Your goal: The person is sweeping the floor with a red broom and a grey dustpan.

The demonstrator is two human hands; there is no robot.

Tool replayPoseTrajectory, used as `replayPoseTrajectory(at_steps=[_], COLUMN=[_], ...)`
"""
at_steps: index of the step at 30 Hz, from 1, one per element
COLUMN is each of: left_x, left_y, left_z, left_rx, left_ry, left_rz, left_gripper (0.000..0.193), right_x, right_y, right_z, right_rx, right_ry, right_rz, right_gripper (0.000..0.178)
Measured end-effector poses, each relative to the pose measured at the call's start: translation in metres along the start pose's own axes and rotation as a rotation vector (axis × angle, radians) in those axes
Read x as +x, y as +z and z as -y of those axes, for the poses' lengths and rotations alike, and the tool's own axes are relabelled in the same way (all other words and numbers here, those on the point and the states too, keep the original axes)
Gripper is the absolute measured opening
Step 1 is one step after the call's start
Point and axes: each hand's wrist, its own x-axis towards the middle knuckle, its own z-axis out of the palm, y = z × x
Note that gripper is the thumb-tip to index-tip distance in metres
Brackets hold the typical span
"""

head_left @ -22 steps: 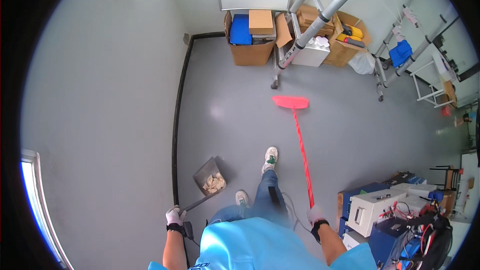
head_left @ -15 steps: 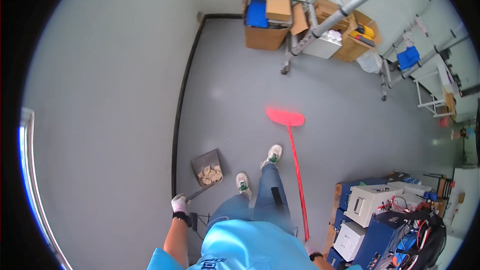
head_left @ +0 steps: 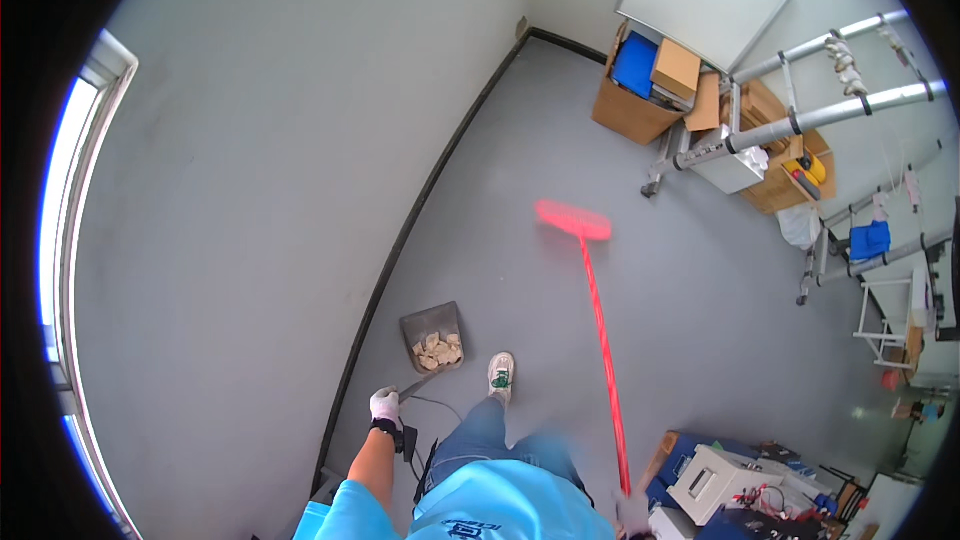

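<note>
My left hand (head_left: 385,407), in a white glove with a black strap at the wrist, is closed round the handle of a grey dustpan (head_left: 428,323). Several crumpled pale pieces (head_left: 438,352) lie in the pan, which is at floor level beside the left wall. At the lower edge, my gloved right hand (head_left: 631,511) is blurred but closed at the top end of a broom (head_left: 607,360). The broom's long red handle runs forward to a pinkish-red head, smeared by motion, on or just above the grey floor. One white shoe (head_left: 501,373) of mine stands right of the pan.
A grey wall (head_left: 250,190) with black skirting runs along the left. Far right are cardboard boxes (head_left: 632,112) and a metal ladder-like frame (head_left: 770,130) on feet. Stacked equipment cases (head_left: 705,483) with cables stand at the lower right. A thin cable trails by my left hand.
My view has turned left, so the boxes, frame and wall corner have shifted right. Only one shoe shows now instead of two. Both hands keep the dustpan and broom.
</note>
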Motion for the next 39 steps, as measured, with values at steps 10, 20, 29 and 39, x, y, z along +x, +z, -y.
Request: replayPoseTrajectory(at_steps=[10,20,29,39], left_x=[-0.023,-0.060,-0.054,-0.043], left_y=[0.009,-0.016,-0.012,-0.032], left_z=[-0.009,0.037,0.070,0.091], left_rx=[-0.094,-0.273,-0.211,-0.021], left_ry=[-0.050,-0.075,-0.061,-0.126], left_rz=[0.073,0.058,0.172,0.318], left_gripper=[0.028,0.029,0.010,0.017], right_x=[0.200,0.156,-0.030,-0.092], right_y=[0.016,0.054,0.162,0.194], right_z=[0.264,-0.046,-0.367,-0.393], right_rx=[0.432,-0.131,-0.058,0.292], right_ry=[-0.181,-0.074,0.362,0.482], right_rz=[0.109,-0.038,0.095,0.227], right_gripper=[0.034,0.045,0.046,0.049])
